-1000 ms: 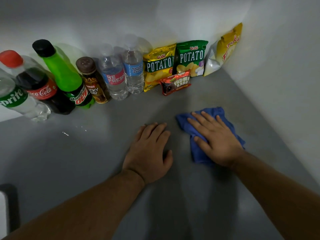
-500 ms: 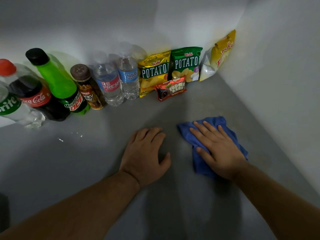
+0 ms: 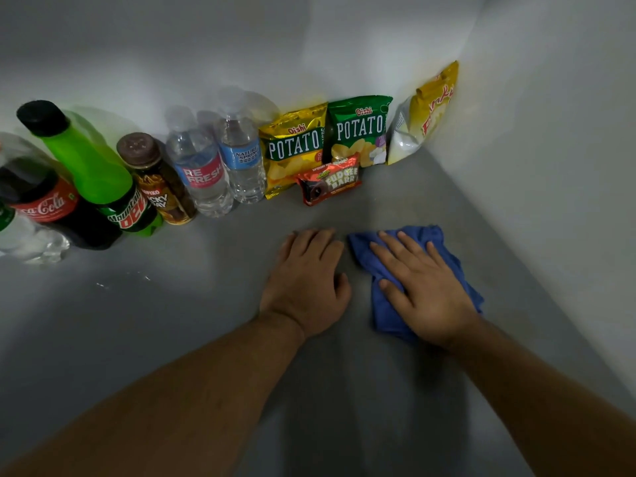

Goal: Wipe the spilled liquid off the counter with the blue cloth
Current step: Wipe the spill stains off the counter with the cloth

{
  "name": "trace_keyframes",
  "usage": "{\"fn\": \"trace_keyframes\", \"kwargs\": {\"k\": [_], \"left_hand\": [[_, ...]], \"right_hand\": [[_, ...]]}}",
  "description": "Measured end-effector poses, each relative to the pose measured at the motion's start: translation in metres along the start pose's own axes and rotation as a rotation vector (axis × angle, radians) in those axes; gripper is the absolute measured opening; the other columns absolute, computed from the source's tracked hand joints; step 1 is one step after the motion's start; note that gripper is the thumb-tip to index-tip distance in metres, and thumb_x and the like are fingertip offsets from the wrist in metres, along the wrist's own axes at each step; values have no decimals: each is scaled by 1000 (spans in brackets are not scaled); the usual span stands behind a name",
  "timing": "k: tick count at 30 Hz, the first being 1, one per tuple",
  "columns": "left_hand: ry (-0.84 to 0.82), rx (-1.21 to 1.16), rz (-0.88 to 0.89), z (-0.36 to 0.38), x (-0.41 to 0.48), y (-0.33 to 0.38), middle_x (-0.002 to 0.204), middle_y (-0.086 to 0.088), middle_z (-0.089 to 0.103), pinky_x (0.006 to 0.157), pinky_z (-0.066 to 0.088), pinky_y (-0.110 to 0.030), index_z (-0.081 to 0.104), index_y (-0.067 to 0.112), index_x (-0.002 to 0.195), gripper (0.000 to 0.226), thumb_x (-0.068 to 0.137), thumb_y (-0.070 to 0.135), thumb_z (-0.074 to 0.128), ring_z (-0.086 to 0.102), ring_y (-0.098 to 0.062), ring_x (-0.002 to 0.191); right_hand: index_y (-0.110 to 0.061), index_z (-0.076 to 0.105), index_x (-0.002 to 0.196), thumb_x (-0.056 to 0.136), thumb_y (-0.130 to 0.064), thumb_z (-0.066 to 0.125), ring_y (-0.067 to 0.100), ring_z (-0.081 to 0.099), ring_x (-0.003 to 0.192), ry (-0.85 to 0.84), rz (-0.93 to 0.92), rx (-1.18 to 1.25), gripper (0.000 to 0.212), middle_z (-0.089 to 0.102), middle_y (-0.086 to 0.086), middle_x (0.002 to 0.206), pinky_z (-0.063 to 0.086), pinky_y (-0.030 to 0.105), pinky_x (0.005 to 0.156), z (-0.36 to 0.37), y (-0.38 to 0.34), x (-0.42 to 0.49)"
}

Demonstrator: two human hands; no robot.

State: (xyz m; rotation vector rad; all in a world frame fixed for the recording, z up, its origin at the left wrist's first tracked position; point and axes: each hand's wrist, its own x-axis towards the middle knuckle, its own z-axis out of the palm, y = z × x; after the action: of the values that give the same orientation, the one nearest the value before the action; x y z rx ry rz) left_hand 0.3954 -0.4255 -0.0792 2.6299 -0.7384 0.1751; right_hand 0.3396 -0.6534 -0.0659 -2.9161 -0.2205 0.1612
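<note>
Dim overall. A soft pool of light sits on the wall [image 3: 213, 49] above the bottles [image 3: 203, 173]; a broad shadow darkens the near counter [image 3: 344, 407]. Edges bow outward.

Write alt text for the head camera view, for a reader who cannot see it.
A person's right hand presses a blue cloth flat on a grey counter, with the left hand resting flat beside it. Drink bottles and snack bags line the back wall; droplets glint on the counter further left.

Forearms [image 3: 179, 397] bare, unsleeved; left hand [image 3: 304, 287] bare; right hand [image 3: 426, 294] bare
</note>
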Motion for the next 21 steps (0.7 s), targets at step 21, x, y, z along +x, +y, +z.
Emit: {"fn": "trace_keyframes", "kwargs": {"k": [21], "left_hand": [[-7,7,-1,1,1,0,146,-8,59,118,40,-57,63,14,132,51,88,38,51,51,-32,135]], "right_hand": [[-34,15,164,101,-60,18,22,7,159,17,188,-56,69,13,-7,173,4,56,127,-20,60,63]]}}
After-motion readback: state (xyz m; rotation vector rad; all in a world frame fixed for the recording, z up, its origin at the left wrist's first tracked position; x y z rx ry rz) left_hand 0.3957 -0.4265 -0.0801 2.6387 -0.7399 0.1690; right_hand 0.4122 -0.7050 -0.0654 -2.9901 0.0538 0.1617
